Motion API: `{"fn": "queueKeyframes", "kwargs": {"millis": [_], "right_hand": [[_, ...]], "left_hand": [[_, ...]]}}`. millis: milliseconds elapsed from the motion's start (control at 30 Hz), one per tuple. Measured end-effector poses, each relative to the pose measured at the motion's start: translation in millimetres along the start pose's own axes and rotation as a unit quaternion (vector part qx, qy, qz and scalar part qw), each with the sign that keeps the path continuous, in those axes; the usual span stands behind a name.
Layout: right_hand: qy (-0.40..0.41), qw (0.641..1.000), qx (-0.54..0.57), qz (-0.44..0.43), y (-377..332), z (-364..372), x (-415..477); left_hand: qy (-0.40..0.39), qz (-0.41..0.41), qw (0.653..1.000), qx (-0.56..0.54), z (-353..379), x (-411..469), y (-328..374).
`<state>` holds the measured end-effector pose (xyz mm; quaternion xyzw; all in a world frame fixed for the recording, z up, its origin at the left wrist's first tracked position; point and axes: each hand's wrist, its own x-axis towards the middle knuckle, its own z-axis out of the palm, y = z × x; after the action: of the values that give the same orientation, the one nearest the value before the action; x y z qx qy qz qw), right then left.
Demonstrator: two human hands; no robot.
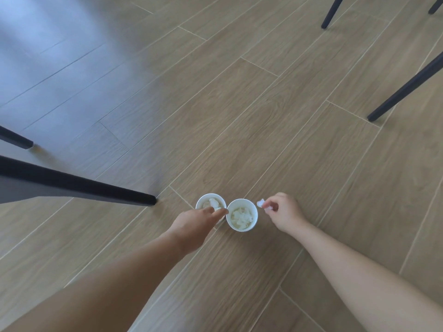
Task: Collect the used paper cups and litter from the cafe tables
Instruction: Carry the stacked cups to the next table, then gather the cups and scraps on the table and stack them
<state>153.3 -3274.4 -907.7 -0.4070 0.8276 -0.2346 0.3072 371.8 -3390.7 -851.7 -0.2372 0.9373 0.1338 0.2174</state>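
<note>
The left hand (194,224) is stretched forward, palm down, and its fingertips are closed on the rim of the left paper cup (200,203), right where that rim meets the right paper cup (239,228). Whether the second rim is pinched in the same grip cannot be told. The two white cups are seen from above, side by side and touching, open mouths up. White crumpled paper (212,202) is seen inside the left cup, and more white paper scraps (241,216) are piled inside the right one.

Just beside the right cup the right hand (284,213) is curled, and a small white crumpled scrap (260,202) is pinched between thumb and fingertips. The scrap is held clear of the cup's rim, near it but not touching. Both bare forearms are seen reaching in from the bottom edge.

Below it all, a wood-plank floor (239,116) is spread out. Whether the cups are resting on it or are held above it cannot be made out. A dark furniture leg (96,190) is slanted in from the left, its foot near the left cup, and a shorter dark leg (16,140) is seen above it. On the right, well apart from the hands, a long dark leg (407,87) is planted, and another dark leg (332,10) shows at the top.
</note>
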Motion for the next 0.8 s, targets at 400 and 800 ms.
{"fn": "queueKeyframes", "kwargs": {"millis": [400,800], "right_hand": [[-0.101,0.990,-0.033,-0.089,-69.2,-13.5,-29.6],[-0.191,0.941,-0.214,-0.179,-74.4,-4.0,-36.2]], "left_hand": [[-0.013,-0.063,0.997,0.038,-10.9,16.5,3.5],[0.021,-0.034,0.998,0.045,-18.4,8.1,4.3]]}}
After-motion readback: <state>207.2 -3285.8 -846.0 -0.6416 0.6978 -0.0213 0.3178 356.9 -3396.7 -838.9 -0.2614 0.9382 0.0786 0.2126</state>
